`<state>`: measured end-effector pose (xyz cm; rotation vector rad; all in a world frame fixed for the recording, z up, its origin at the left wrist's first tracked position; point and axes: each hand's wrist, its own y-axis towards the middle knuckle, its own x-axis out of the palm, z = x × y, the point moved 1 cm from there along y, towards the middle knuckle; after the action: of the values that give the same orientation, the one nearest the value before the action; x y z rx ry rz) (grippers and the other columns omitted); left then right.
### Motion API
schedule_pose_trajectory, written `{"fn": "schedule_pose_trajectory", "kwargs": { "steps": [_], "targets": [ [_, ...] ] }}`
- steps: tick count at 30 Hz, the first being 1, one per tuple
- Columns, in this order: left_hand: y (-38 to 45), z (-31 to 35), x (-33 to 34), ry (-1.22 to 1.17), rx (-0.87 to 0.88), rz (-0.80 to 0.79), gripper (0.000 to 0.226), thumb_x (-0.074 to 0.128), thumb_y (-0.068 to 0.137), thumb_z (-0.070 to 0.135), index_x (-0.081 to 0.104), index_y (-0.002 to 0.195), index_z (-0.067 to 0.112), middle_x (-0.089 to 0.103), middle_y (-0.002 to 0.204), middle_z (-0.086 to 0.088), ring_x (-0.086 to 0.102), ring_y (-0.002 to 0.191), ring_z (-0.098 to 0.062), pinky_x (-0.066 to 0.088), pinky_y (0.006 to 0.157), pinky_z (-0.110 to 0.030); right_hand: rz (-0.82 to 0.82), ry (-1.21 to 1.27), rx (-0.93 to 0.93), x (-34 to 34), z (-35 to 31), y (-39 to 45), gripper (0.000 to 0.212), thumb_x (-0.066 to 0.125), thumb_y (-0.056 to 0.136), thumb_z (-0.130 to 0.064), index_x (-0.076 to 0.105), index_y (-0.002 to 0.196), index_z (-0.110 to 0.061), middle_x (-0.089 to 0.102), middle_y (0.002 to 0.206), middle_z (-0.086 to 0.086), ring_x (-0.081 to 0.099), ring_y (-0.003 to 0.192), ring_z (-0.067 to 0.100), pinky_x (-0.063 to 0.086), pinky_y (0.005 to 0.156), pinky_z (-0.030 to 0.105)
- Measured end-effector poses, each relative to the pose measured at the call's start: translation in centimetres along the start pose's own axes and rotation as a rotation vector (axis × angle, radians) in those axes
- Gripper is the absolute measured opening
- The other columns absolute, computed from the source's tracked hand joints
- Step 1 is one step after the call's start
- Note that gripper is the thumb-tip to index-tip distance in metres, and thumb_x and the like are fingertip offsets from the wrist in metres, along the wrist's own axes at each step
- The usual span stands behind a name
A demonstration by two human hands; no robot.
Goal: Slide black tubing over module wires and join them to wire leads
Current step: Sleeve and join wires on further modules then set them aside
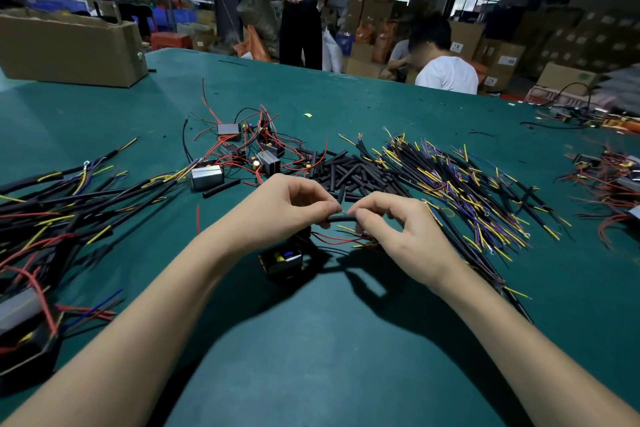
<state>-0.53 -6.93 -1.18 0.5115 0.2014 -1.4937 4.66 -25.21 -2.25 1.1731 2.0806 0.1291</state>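
My left hand [282, 206] and right hand [398, 229] are bare, no gloves, rings or watch, and both forearms are uncovered, with no sleeve reaching into view.

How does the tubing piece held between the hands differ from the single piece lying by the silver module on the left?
The held tubing piece is pinched off the table between left hand and right hand; the loose tubing piece rests untouched on the green table. The held one lies level, the loose one slants. Both are black.
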Motion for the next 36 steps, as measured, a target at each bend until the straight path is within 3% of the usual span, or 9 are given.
{"fn": "schedule_pose_trajectory", "kwargs": {
  "steps": [2, 9, 14, 17, 19, 23, 26, 30, 36],
  "targets": [
    [-0.1, 0.2, 0.3, 0.025, 0.020, 0.006, 0.006, 0.068, 0.086, 0.017, 0.072, 0.081, 0.014, 0.072, 0.073, 0.001, 0.060, 0.065, -0.003, 0.048, 0.068, -0.018, -0.016, 0.042, 0.041, 0.2, 0.0, 0.1, 0.020, 0.060, 0.092, -0.024, 0.069, 0.077, -0.014, 0.064, 0.070, 0.005, 0.057, 0.069, 0.016, 0.044, 0.070, 0.023],
    [0.0, 0.5, 0.5, 0.086, 0.047, 0.030, 0.008, 0.071, 0.082, 0.015, 0.067, 0.075, 0.017, 0.071, 0.076, -0.006, 0.058, 0.067, -0.011, 0.050, 0.070, -0.032, -0.010, 0.093, 0.049, 0.5, 0.0, 0.3, 0.013, 0.065, 0.089, -0.015, 0.068, 0.077, -0.019, 0.067, 0.075, 0.002, 0.060, 0.074, 0.019, 0.046, 0.072, 0.023],
    [0.0, 0.2, 0.4, -0.002, -0.046, -0.008, 0.010, 0.071, 0.080, 0.017, 0.069, 0.071, 0.016, 0.069, 0.071, 0.001, 0.056, 0.063, -0.006, 0.045, 0.068, -0.023, 0.003, -0.041, -0.071, 0.8, -0.4, 0.2, 0.012, 0.064, 0.088, -0.012, 0.066, 0.078, -0.018, 0.063, 0.072, -0.007, 0.056, 0.072, 0.014, 0.046, 0.076, 0.028],
    [-0.1, 0.2, 0.1, -0.068, -0.158, -0.019, 0.030, 0.068, 0.059, 0.040, 0.070, 0.070, 0.011, 0.067, 0.075, -0.008, 0.053, 0.068, -0.010, 0.039, 0.069, -0.026, 0.043, -0.198, -0.204, 0.9, -0.9, 0.1, 0.010, 0.063, 0.086, -0.013, 0.063, 0.078, -0.019, 0.060, 0.074, -0.012, 0.055, 0.073, 0.008, 0.042, 0.080, 0.040],
    [0.0, 0.1, 0.0, -0.150, -0.315, -0.030, 0.040, 0.067, 0.051, 0.040, 0.070, 0.072, 0.006, 0.066, 0.069, -0.008, 0.054, 0.064, -0.014, 0.040, 0.068, -0.029, 0.064, -0.357, -0.314, 1.1, -1.2, 0.1, 0.009, 0.061, 0.085, -0.012, 0.061, 0.078, -0.018, 0.059, 0.077, -0.010, 0.055, 0.075, 0.009, 0.036, 0.079, 0.042],
    [0.3, -0.2, 0.0, -0.318, -0.577, -0.182, 0.013, 0.067, 0.072, 0.025, 0.068, 0.072, 0.012, 0.064, 0.059, -0.004, 0.056, 0.059, -0.018, 0.043, 0.064, -0.028, 0.112, -0.575, -0.472, 1.4, -1.3, 0.1, 0.010, 0.060, 0.086, -0.008, 0.061, 0.078, -0.013, 0.059, 0.080, -0.005, 0.054, 0.072, 0.018, 0.030, 0.076, 0.034],
    [0.2, -0.7, -0.2, -0.346, -0.480, -0.201, 0.010, 0.065, 0.083, 0.020, 0.070, 0.075, 0.015, 0.064, 0.064, -0.002, 0.057, 0.068, -0.017, 0.046, 0.069, -0.027, 0.110, -0.573, -0.453, 1.2, -1.0, 0.1, 0.011, 0.060, 0.087, -0.008, 0.060, 0.078, -0.013, 0.058, 0.079, -0.005, 0.053, 0.072, 0.018, 0.032, 0.076, 0.035],
    [-0.5, -0.1, -0.9, -0.257, -0.254, -0.212, 0.006, 0.068, 0.085, 0.017, 0.073, 0.082, 0.017, 0.071, 0.075, 0.001, 0.062, 0.069, -0.006, 0.048, 0.065, -0.013, 0.051, -0.435, -0.343, 0.8, -0.7, 0.0, 0.010, 0.059, 0.086, -0.011, 0.057, 0.079, -0.018, 0.055, 0.078, -0.009, 0.053, 0.073, 0.017, 0.032, 0.079, 0.039],
    [-0.4, 0.0, -1.5, -0.139, -0.189, -0.182, 0.011, 0.070, 0.083, 0.010, 0.073, 0.083, 0.020, 0.074, 0.078, 0.004, 0.065, 0.072, 0.000, 0.046, 0.067, -0.008, 0.015, -0.386, -0.303, 0.7, -0.6, 0.0, 0.009, 0.058, 0.086, -0.014, 0.057, 0.079, -0.019, 0.054, 0.076, -0.010, 0.053, 0.073, 0.015, 0.032, 0.080, 0.036]
  ]
}}
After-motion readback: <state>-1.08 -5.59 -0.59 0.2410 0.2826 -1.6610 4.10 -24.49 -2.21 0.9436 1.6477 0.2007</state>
